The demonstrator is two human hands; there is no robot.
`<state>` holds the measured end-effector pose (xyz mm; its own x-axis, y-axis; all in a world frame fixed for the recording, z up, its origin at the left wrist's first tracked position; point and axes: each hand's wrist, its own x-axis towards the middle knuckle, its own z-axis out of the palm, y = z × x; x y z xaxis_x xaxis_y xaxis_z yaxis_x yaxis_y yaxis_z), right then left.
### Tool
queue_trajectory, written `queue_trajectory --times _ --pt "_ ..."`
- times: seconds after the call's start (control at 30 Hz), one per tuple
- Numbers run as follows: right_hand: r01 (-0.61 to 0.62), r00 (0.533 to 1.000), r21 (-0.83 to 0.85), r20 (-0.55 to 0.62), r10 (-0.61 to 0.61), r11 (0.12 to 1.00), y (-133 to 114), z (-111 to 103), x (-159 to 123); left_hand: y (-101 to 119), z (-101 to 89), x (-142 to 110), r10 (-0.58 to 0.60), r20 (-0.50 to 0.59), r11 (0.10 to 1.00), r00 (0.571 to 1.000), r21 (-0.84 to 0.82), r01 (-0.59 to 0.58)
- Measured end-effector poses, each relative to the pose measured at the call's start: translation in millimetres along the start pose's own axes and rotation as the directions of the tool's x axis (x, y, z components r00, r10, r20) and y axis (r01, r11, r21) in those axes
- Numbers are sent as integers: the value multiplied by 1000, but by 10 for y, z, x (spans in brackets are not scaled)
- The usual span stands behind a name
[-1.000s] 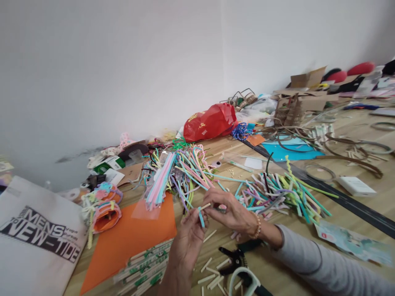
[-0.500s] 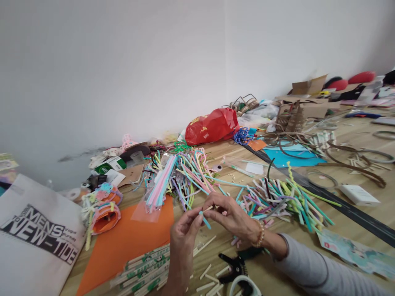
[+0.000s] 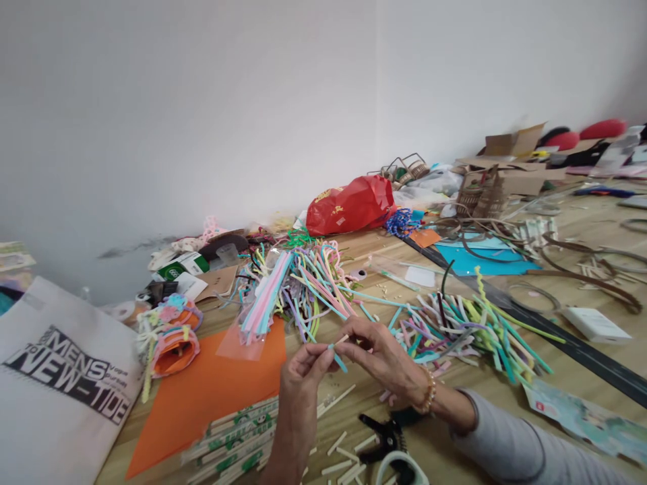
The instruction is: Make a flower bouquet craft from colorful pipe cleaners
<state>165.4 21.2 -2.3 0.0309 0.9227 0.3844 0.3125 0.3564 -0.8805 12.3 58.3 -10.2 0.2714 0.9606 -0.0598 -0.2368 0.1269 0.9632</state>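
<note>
Across the wooden worktop (image 3: pixel 445 431), pastel straws (image 3: pixel 308 286) lie heaped beyond the hands; the left hand (image 3: pixel 302 378) still pinches a blue straw piece (image 3: pixel 340 362), and the right hand (image 3: pixel 384 360) grips a pale stick (image 3: pixel 344 339) against it.

**Craft things spread on a table (image 3: pixel 445 438) by a wall (image 3: pixel 202 114)**
A big pile of strips (image 3: pixel 308 289) lies on the table, and a second pile of strips (image 3: pixel 470 333) sits just to its right. A sheet of paper (image 3: pixel 212 411) lies in front of the big pile, with a cloth bag (image 3: pixel 60 377) to its left. A stack of wrapped sticks (image 3: pixel 232 438) lies on the paper's corner. A plastic bag (image 3: pixel 348 205) sits behind the big pile, near the wall.
</note>
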Motion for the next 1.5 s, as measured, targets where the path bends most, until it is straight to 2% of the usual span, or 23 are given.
queue_trajectory --times 0.1,0.2,0.4,0.53,0.67,0.8,0.9,1.03,1.1,1.2,1.37,1.5 --pt "-120 992 140 59 113 983 28 33 -6 26 22 -13 23 -35 1000 999 -11 -23" --pt "-137 989 140 83 126 981 25 56 -12 31 29 -13 61 -75 998 995 -23 -63" --pt "81 997 -148 12 -80 986 6 98 -38 -50 -4 6 168 -137 982 976 108 -153" --pt "223 975 -333 73 -210 916 59 126 -77 -94 -26 -3 288 -129 933 949 261 -248" --pt "304 953 -596 186 -241 743 57 107 -126 -54 -31 -26 410 -55 829 911 440 -346" --pt "347 938 -726 252 -240 594 -49 66 -157 13 -54 -19 477 57 707 877 567 -422" --pt "369 929 -753 289 -231 544 -133 37 -157 35 -94 6 470 166 619 867 638 -457" --pt "380 925 -765 314 -215 519 -127 -2 -115 33 -146 31 439 335 384 834 769 -511" --pt "375 927 -763 298 -228 526 -68 -19 -84 38 -160 35 408 389 291 826 802 -522" --pt "344 938 -718 235 -255 605 31 -36 -50 63 -164 39 368 410 282 834 806 -521" --pt "210 973 -484 187 -135 850 99 -47 -40 102 -160 56 283 417 455 864 734 -504" --pt "179 980 -385 148 -131 905 113 -47 -26 71 -156 76 255 368 588 894 675 -446"
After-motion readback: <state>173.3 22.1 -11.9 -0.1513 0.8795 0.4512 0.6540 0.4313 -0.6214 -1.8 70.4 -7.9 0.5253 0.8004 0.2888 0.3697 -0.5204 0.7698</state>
